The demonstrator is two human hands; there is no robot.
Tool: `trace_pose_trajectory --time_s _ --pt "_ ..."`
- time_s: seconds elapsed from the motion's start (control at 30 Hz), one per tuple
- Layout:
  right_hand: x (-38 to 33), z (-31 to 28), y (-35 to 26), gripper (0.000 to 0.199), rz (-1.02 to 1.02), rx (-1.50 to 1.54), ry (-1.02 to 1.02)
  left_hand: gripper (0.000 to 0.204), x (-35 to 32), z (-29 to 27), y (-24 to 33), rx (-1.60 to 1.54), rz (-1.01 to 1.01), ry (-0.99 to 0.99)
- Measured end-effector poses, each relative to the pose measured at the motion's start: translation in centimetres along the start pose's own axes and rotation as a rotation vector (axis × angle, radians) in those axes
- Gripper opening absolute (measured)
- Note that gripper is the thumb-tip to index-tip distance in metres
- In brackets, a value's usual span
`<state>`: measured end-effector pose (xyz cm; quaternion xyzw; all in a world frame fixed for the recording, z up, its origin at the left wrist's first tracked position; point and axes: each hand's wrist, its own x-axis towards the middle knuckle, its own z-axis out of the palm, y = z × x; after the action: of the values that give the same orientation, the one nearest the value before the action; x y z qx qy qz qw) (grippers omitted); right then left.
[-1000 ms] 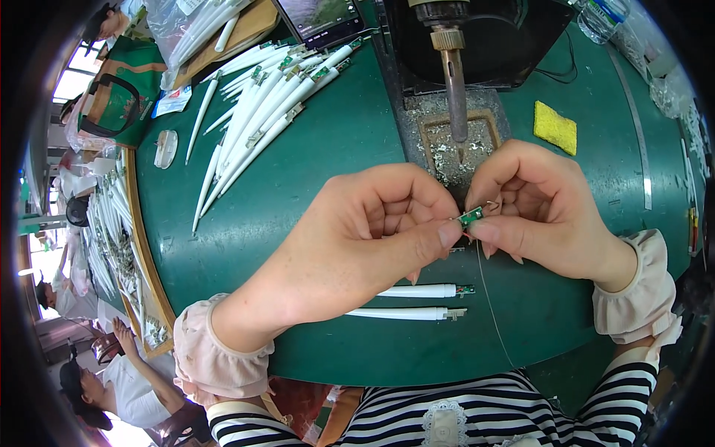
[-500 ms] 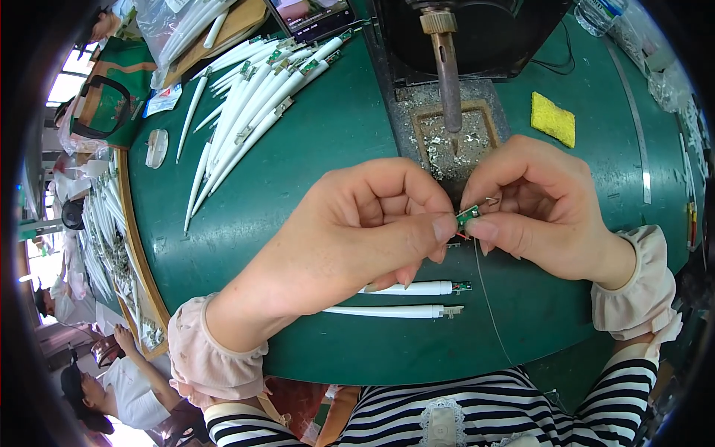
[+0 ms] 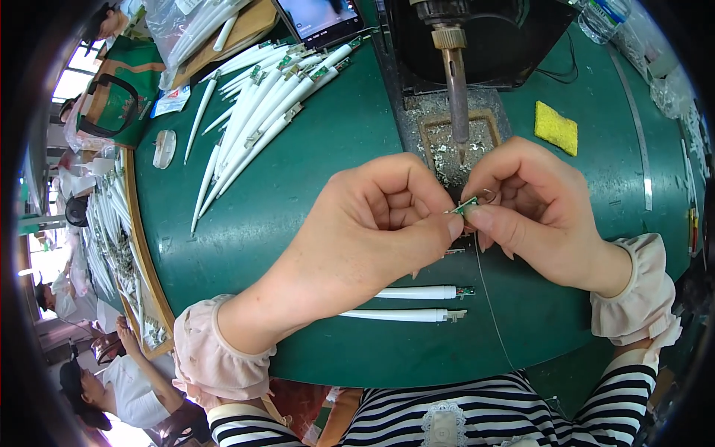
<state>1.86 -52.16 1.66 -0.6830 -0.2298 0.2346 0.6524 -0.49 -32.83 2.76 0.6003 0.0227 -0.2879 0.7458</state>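
A small green circuit board is pinched between the fingertips of both my hands, just below the soldering iron's tip. My left hand closes thumb and forefinger on its left end. My right hand grips its right end, with a bent bit of wire showing above the thumb. From under the right fingers a thin grey wire hangs down to the table's front edge; its upper end is hidden. The soldering iron points downward over a metal tray strewn with solder bits, apart from the board.
Two white tapered sticks with small boards at their ends lie below my left hand. A pile of similar sticks lies at the far left, near a phone. At right are a yellow sponge and a metal ruler.
The circuit board has tilted, now showing more of its edge, as my fingers shift on it. The view has moved slightly. Both hands keep their pinch.
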Motion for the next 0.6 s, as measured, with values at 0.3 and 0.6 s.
trace_pose_trajectory --time_s 0.3,0.6 --pt "1.6 -2.6 -1.3 0.019 0.293 0.298 -0.166 0.005 0.4 -0.6 0.6 0.036 -0.081 0.061" --pt "1.1 -0.7 -2.8 0.009 0.219 0.003 -0.056 0.004 0.8 -0.8 0.5 -0.029 -0.036 0.068"
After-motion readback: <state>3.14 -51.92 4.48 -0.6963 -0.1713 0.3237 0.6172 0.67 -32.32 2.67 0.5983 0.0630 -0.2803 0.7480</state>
